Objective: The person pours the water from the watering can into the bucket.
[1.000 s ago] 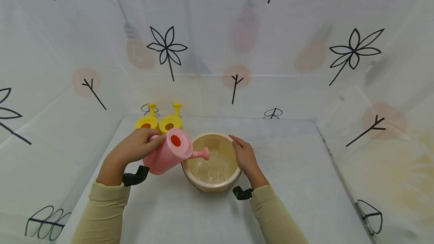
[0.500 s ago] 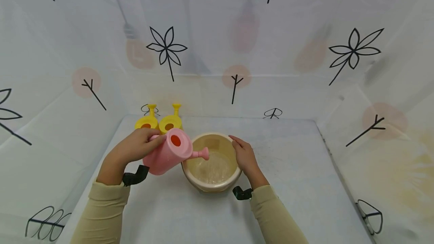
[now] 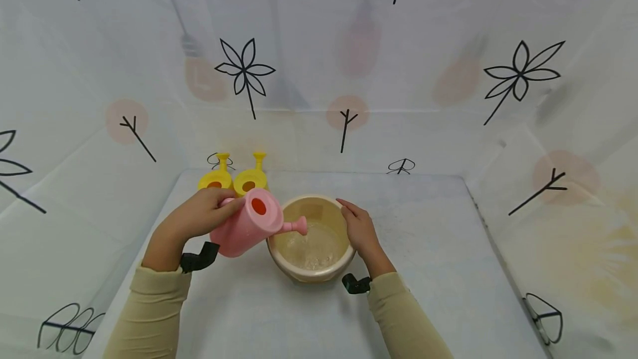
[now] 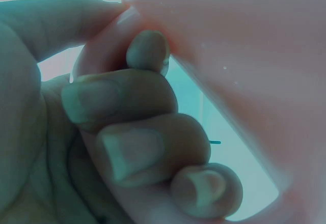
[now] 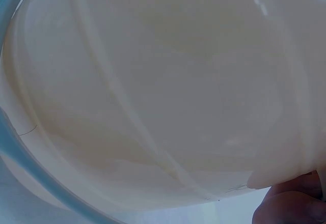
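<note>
My left hand (image 3: 199, 216) grips a pink toy watering can (image 3: 249, 227) by its handle. In the left wrist view the fingers (image 4: 153, 145) curl round the pink handle (image 4: 106, 46). The can is tilted to the right, and its spout (image 3: 298, 226) reaches over a cream basin (image 3: 311, 277). Rippled water (image 3: 314, 251) lies in the basin; the stream itself is too faint to make out. My right hand (image 3: 363, 232) holds the basin's right rim. In the right wrist view the basin's outer wall (image 5: 198, 86) fills most of the picture, with part of a hand at lower right.
Two yellow watering cans (image 3: 251, 182) stand side by side at the table's back left, partly behind my left hand. A white cloth covers the table (image 3: 423, 270). Patterned sheets (image 3: 304, 87) close off the back and both sides.
Both hands, the pink watering can and the basin stay in place. Only the ripples on the water's surface differ.
</note>
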Tool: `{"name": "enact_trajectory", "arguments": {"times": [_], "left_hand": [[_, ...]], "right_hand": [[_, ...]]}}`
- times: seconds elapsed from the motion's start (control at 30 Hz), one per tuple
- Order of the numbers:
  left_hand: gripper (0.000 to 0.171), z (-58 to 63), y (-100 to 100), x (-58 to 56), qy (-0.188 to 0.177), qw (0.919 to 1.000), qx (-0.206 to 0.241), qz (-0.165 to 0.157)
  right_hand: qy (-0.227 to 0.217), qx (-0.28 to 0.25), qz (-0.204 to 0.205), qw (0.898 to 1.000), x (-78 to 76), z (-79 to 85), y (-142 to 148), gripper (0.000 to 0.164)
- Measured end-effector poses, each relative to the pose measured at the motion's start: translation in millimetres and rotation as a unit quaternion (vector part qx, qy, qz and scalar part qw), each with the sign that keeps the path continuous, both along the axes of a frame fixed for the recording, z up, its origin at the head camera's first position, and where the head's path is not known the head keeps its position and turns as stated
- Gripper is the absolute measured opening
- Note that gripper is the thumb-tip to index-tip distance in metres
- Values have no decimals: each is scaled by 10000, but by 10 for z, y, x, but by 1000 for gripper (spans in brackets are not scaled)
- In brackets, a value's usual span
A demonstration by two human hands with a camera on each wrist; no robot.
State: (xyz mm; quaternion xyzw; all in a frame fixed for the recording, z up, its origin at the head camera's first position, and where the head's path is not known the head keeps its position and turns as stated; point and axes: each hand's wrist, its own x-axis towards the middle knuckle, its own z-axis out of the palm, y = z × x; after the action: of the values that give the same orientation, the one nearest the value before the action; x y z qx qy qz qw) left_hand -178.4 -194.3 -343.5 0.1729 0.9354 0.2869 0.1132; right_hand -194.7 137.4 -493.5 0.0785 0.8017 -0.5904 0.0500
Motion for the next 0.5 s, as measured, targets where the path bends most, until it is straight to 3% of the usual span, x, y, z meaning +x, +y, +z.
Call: {"name": "enact_trajectory", "arguments": {"times": [0.5], "left_hand": [[36,33,19,-3,23,9999,-94,-29]], "right_hand": [[36,-11,-17,10000,-3,-13,8,35]]}}
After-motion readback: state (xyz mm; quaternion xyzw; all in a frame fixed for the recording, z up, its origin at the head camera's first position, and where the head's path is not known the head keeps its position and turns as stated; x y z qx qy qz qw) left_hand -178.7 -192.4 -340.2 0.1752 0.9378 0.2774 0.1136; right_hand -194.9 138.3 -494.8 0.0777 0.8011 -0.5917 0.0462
